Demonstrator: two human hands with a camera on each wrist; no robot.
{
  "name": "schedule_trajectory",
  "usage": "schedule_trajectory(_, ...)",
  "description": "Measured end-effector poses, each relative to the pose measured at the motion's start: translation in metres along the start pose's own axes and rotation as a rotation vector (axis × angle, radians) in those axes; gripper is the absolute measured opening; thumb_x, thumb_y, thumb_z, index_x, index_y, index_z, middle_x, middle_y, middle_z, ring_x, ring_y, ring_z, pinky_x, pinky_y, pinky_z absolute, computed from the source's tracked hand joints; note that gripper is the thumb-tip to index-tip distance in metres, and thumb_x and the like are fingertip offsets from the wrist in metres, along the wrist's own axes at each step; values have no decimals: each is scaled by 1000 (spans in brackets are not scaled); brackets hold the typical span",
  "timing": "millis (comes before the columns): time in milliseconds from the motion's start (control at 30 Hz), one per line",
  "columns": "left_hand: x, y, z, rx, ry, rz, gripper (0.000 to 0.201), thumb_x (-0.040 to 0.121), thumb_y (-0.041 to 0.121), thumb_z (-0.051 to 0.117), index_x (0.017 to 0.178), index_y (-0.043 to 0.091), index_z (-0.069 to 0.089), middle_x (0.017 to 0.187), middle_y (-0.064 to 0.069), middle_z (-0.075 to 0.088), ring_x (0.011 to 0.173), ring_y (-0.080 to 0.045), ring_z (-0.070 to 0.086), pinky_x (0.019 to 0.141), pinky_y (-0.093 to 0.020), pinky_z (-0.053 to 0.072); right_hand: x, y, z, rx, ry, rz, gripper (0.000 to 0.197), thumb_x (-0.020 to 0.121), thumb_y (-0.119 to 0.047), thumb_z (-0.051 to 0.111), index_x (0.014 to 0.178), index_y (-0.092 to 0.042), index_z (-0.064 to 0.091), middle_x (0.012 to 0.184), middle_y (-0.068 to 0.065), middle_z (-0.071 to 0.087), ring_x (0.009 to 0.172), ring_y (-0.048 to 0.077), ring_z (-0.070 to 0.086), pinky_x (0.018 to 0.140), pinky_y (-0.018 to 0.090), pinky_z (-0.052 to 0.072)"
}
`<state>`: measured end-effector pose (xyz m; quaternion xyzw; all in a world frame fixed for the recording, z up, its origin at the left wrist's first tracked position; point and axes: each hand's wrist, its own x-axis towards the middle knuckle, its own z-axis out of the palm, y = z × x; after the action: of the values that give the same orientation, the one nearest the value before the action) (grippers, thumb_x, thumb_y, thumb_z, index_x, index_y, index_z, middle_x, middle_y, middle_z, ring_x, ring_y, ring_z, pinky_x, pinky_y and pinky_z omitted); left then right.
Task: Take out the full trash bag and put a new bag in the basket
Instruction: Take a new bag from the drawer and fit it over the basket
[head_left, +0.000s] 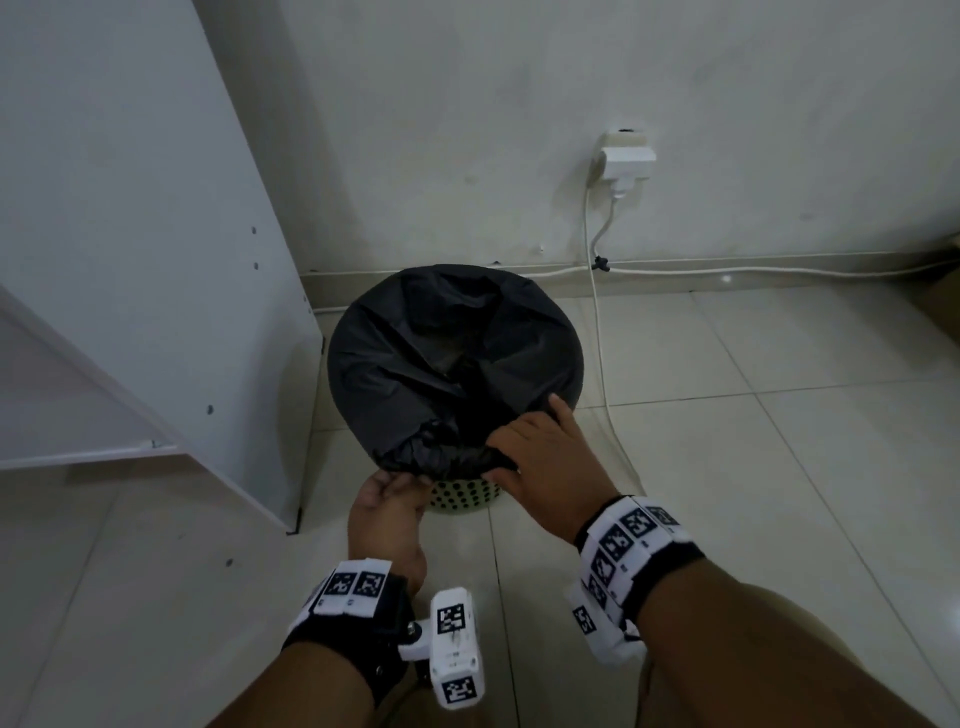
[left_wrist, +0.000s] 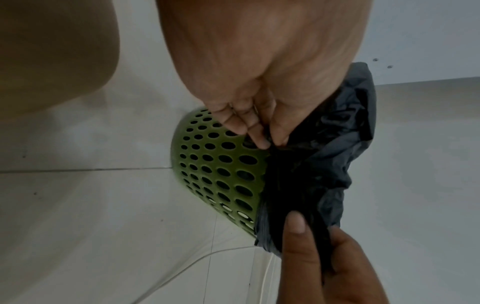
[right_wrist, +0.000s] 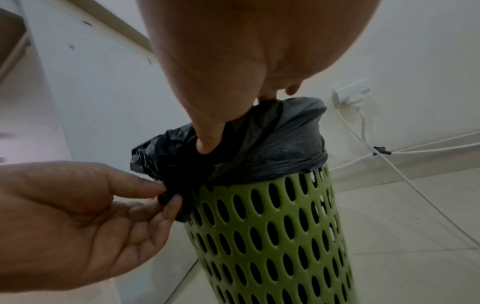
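A black trash bag (head_left: 452, 358) lines a green perforated basket (head_left: 465, 496) that stands upright on the tiled floor, with its edge folded over the rim. At the near rim the bag's edge is bunched into a gathered fold. My left hand (head_left: 402, 480) pinches this fold from below, between thumb and fingertips (right_wrist: 166, 195). My right hand (head_left: 511, 457) grips the bag (left_wrist: 324, 164) just to the right of it, thumb (left_wrist: 294, 224) pressed on the plastic. The bag (right_wrist: 285, 144) stays seated in the basket (right_wrist: 272, 236). What lies inside the bag is hidden.
A white cabinet panel (head_left: 130, 260) stands close on the basket's left. Just behind the basket is the wall, with an outlet and plug (head_left: 626, 156). White cables (head_left: 597, 338) run down and along the floor right of the basket. Open tiled floor (head_left: 779, 441) lies to the right.
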<state>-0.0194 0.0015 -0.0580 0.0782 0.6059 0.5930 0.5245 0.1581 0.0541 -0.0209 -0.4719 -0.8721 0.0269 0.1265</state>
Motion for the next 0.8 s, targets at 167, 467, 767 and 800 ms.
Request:
schedule_trajectory(167, -4, 11, -3, 113, 105, 242, 26, 84, -6, 70, 104, 11, 68, 88, -4, 69, 75, -9, 61, 67, -9, 51, 5, -19, 10, 47, 29, -1, 28, 84, -52, 55, 90, -25, 60, 80, -8, 63, 83, 21, 60, 99, 37, 27)
schedule_trajectory(467, 8, 8, 0, 360, 305, 401, 12, 84, 9, 72, 91, 19, 75, 83, 1, 68, 83, -20, 64, 78, -29, 47, 5, -35, 18, 105, 94, 99, 29, 84, -53, 48, 89, -26, 57, 79, -7, 59, 78, 20, 56, 86, 36, 27)
schedule_trajectory(767, 14, 5, 3, 371, 223, 359, 20, 88, 7, 69, 105, 9, 78, 94, -3, 74, 87, -15, 64, 88, -32, 52, 7, -40, 19, 107, 103, 143, 24, 84, -51, 56, 85, -27, 55, 78, -9, 58, 78, 19, 55, 86, 36, 28)
schedule_trajectory(800, 13, 5, 4, 345, 205, 343, 15, 88, 9, 68, 95, 14, 80, 85, -1, 74, 80, -13, 62, 83, -35, 52, 7, -41, 19, 102, 99, 150, 23, 83, -51, 56, 85, -27, 55, 78, -8, 58, 78, 20, 55, 86, 37, 28)
